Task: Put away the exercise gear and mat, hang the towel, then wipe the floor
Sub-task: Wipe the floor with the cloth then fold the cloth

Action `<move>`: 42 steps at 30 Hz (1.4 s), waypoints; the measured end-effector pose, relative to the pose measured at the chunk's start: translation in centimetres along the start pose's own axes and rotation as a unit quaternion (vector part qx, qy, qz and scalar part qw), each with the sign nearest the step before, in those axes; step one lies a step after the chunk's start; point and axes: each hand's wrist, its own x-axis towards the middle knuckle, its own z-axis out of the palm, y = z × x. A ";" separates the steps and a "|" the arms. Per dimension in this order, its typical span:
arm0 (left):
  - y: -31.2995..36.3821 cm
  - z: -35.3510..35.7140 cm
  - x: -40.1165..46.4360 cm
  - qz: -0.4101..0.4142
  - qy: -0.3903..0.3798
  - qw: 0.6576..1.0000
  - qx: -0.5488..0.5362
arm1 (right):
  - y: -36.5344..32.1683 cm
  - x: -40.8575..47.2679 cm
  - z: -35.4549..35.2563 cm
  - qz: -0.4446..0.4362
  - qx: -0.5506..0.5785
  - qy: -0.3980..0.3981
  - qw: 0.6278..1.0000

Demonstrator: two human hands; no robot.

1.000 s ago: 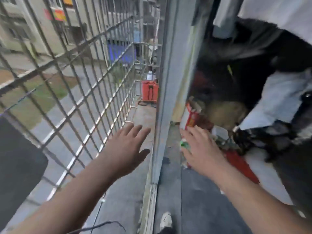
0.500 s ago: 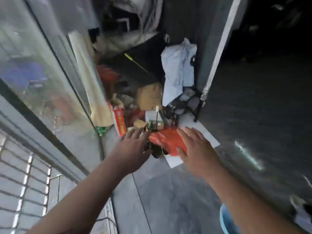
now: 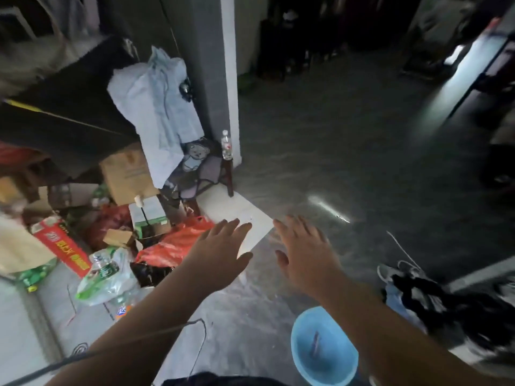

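My left hand (image 3: 220, 249) and my right hand (image 3: 305, 252) are both stretched out in front of me, palms down with straight fingers, holding nothing. They hover side by side above the grey floor (image 3: 348, 162). A light blue cloth (image 3: 156, 112) hangs draped over dark furniture beside a pillar. A blue plastic basin (image 3: 320, 349) stands on the floor under my right forearm. No mat or exercise gear can be made out in this blurred view.
Clutter fills the left: a cardboard box (image 3: 125, 174), a red carton (image 3: 62, 243), an orange-red bag (image 3: 178, 240), a bag of plastic bottles (image 3: 106, 277). A water bottle (image 3: 227, 144) stands by the white-edged pillar (image 3: 230, 79). Shoes and dark clothing (image 3: 434, 296) lie at the right.
The view has swung right, from the barred balcony window to the room's interior. Both hands stay out in front, fingers straight, holding nothing. The blue basin has come into view.
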 end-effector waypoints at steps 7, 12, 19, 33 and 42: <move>-1.7 0.1 14.5 0.074 -0.017 0.997 0.012 | 5.9 9.5 0.4 0.074 0.027 -0.017 0.997; -6.1 -0.2 26.7 0.119 -0.021 0.993 0.010 | 8.6 19.7 1.2 0.149 0.026 -0.016 0.988; -10.0 -3.6 41.5 0.160 -0.012 0.987 -0.017 | 11.4 32.0 0.4 0.213 0.046 -0.027 0.976; -4.5 -6.6 67.0 0.193 -0.015 0.981 0.017 | 29.2 49.4 -1.0 0.259 0.083 0.016 0.962; -2.1 -9.6 87.0 0.134 -0.023 0.991 -0.001 | 44.7 65.9 -3.7 0.219 0.081 -0.005 0.972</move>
